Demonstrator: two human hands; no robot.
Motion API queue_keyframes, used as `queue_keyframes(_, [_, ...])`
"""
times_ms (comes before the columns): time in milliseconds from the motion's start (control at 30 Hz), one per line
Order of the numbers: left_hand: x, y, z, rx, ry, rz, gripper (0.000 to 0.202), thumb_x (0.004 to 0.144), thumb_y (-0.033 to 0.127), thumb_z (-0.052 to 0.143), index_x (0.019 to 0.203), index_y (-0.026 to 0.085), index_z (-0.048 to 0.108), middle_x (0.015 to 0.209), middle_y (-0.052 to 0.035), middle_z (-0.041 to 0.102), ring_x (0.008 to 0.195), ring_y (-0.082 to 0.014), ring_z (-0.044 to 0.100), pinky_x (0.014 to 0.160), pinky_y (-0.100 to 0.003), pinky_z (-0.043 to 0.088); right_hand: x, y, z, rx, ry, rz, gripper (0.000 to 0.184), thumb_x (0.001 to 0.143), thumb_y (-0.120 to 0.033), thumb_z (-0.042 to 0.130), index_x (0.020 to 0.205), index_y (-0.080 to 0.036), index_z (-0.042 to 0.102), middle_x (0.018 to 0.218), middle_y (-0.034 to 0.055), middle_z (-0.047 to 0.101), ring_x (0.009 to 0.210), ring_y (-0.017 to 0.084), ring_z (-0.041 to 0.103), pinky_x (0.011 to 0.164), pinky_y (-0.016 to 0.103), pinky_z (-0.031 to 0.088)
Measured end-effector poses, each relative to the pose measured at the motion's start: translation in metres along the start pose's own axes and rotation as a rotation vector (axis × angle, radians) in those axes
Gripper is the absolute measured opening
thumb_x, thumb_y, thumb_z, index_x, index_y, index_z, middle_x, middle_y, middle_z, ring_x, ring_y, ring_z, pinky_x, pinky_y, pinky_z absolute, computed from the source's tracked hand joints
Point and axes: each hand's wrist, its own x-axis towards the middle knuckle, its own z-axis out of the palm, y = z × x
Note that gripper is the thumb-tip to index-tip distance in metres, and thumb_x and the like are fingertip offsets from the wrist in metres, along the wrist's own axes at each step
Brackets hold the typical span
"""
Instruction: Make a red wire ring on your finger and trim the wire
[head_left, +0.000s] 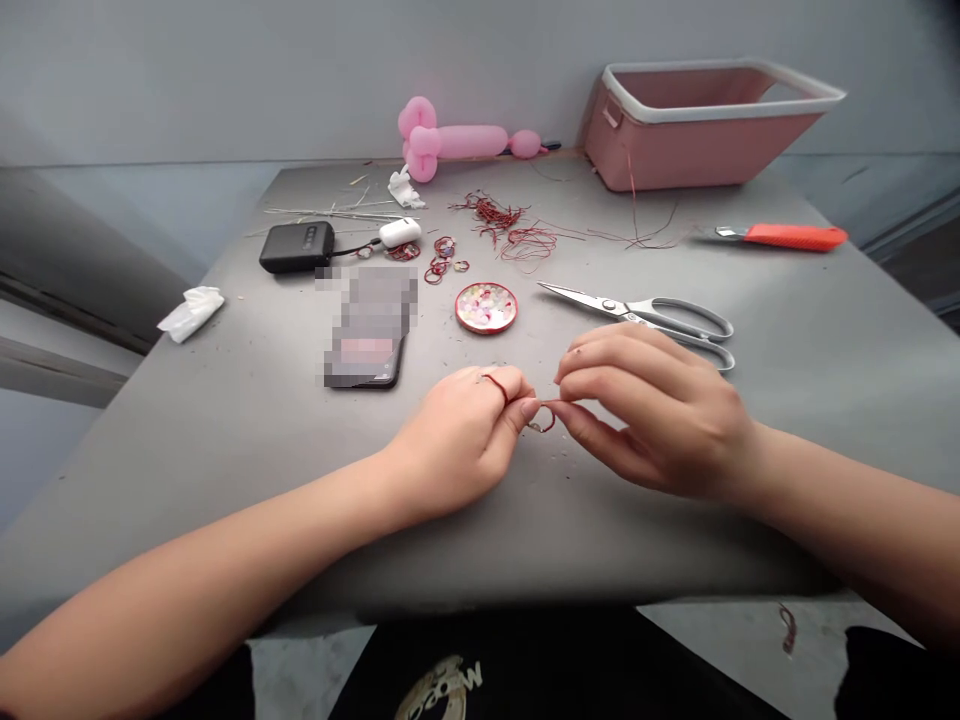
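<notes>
Near the front middle of the table, my left hand [469, 435] pinches a small ring of red cord [553, 418] between thumb and forefinger. A loop of red cord also circles its forefinger. My right hand [652, 410] is closed at the fingertips on a strand of red cord running from the ring; its thumb and forefinger press together. Just beyond the hands lies a round red-rimmed dish [486, 308] of small pale and pink beads. Silver-grey scissors [637, 308] lie behind my right hand, which partly covers one handle.
A phone [371, 330], black power bank [296, 247] and white earphone case [400, 233] lie left. Finished-looking cord rings [442, 260] and loose red cord [495, 215] are mid-table. Behind stand a pink balloon figure [469, 140] and pink bin [675, 150]. An orange-handled cutter [795, 237] lies right.
</notes>
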Motion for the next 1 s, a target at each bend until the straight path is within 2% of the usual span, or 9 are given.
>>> queue_keyframes(167, [0.001,0.001,-0.003,-0.091,0.023,0.024,0.021,0.096,0.023,0.041,0.077,0.018,0.048,0.07,0.0011,0.052,0.067,-0.0129,0.047,0.067,-0.028,0.039,0.005,-0.001,-0.002,0.283,-0.089,0.418,0.011,0.09,-0.019,0.056,0.079,-0.022,0.059,0.078,0.0033,0.066,0.071,0.015,0.062,0.065,0.031,0.051])
queue_keyframes(300, [0.0,0.001,-0.003,-0.169,0.053,-0.014,0.021,0.097,0.026,0.041,0.08,0.018,0.051,0.069,0.0019,0.052,0.066,-0.0121,0.049,0.066,-0.026,0.041,0.009,-0.001,-0.004,0.615,-0.157,0.572,0.01,0.088,-0.029,0.063,0.082,-0.022,0.067,0.083,0.0028,0.07,0.075,0.015,0.063,0.066,0.029,0.051])
queue_keyframes(400, [-0.001,0.002,-0.004,-0.183,0.06,0.005,0.02,0.097,0.025,0.041,0.08,0.018,0.051,0.069,0.0022,0.052,0.066,-0.0116,0.049,0.066,-0.025,0.042,0.01,-0.001,-0.005,0.739,-0.194,0.701,0.014,0.086,-0.035,0.068,0.083,-0.021,0.07,0.086,0.0034,0.071,0.08,0.016,0.064,0.071,0.029,0.051])
queue_keyframes(533, [-0.002,0.003,-0.003,-0.072,0.091,0.113,0.019,0.096,0.022,0.042,0.08,0.018,0.051,0.071,0.0006,0.055,0.066,-0.0127,0.05,0.067,-0.026,0.042,0.009,-0.002,-0.002,1.069,-0.275,0.926,0.021,0.087,-0.039,0.066,0.081,-0.019,0.068,0.084,0.0032,0.066,0.084,0.016,0.061,0.078,0.031,0.05])
queue_keyframes(633, [-0.002,0.001,-0.001,0.098,0.153,0.242,0.019,0.097,0.021,0.042,0.081,0.019,0.051,0.075,-0.0023,0.06,0.071,-0.0149,0.051,0.07,-0.029,0.043,0.009,-0.003,0.003,1.318,-0.287,1.023,0.023,0.087,-0.035,0.061,0.073,-0.017,0.062,0.077,0.0037,0.059,0.08,0.016,0.058,0.076,0.032,0.05])
queue_keyframes(700, [-0.003,-0.001,0.0,0.186,0.18,0.311,0.02,0.098,0.02,0.041,0.082,0.019,0.053,0.078,-0.004,0.063,0.072,-0.016,0.052,0.072,-0.03,0.043,0.008,-0.004,0.006,1.384,-0.296,1.076,0.022,0.085,-0.033,0.061,0.07,-0.017,0.06,0.074,0.0037,0.058,0.076,0.016,0.057,0.073,0.033,0.05])
queue_keyframes(800, [-0.003,-0.001,0.001,0.22,0.243,0.316,0.018,0.097,0.02,0.044,0.082,0.018,0.054,0.077,-0.0043,0.064,0.07,-0.0156,0.053,0.071,-0.03,0.043,0.007,-0.007,0.006,1.25,-0.253,1.078,0.025,0.087,-0.037,0.06,0.071,-0.018,0.062,0.076,0.0042,0.061,0.077,0.017,0.058,0.074,0.034,0.05])
queue_keyframes(867, [-0.003,0.0,0.0,0.174,0.282,0.248,0.016,0.095,0.02,0.048,0.082,0.018,0.055,0.076,-0.0029,0.065,0.068,-0.0142,0.055,0.069,-0.028,0.044,0.006,-0.008,0.004,0.941,-0.139,0.979,0.024,0.088,-0.041,0.06,0.079,-0.019,0.067,0.085,0.0052,0.064,0.083,0.019,0.06,0.078,0.036,0.05])
queue_keyframes(1000, [-0.004,0.003,-0.002,0.033,0.304,0.092,0.014,0.093,0.022,0.054,0.082,0.017,0.06,0.072,0.0,0.066,0.069,-0.0124,0.06,0.069,-0.025,0.047,0.003,-0.009,0.003,0.218,0.138,0.504,0.018,0.081,-0.03,0.072,0.099,-0.025,0.07,0.095,0.0072,0.068,0.089,0.022,0.062,0.083,0.042,0.05])
